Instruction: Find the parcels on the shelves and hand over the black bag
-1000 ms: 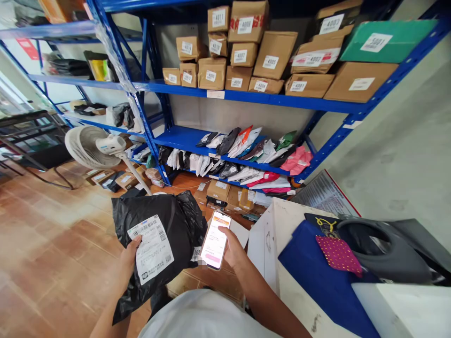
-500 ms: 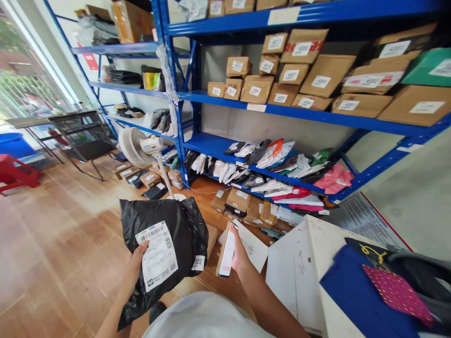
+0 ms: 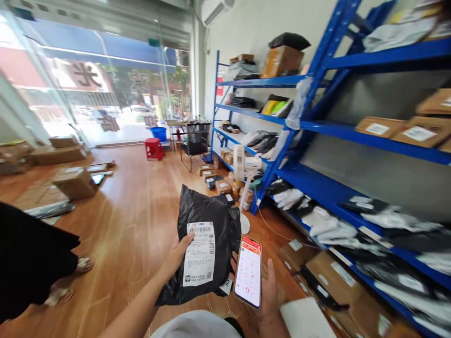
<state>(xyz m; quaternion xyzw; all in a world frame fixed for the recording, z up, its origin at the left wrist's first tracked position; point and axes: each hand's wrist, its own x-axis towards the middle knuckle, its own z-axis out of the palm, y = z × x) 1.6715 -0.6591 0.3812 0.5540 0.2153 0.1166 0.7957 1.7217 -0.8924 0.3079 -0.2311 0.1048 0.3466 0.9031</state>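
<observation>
Left hand (image 3: 175,257) clamped on black parcel bag (image 3: 204,244), thumb on white label (image 3: 199,253); long axis upright, rising above those fingers. Just right, almost touching: phone (image 3: 248,271), also upright, cradled in right hand (image 3: 269,293), fingers curled behind.

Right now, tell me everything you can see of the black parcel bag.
The black parcel bag is a crinkled, glossy plastic mailer, bunched at the top. A white shipping label with a barcode faces the camera. It is held upright above the wooden floor by the left hand, thumb on the label. The phone overlaps its lower right corner.
</observation>
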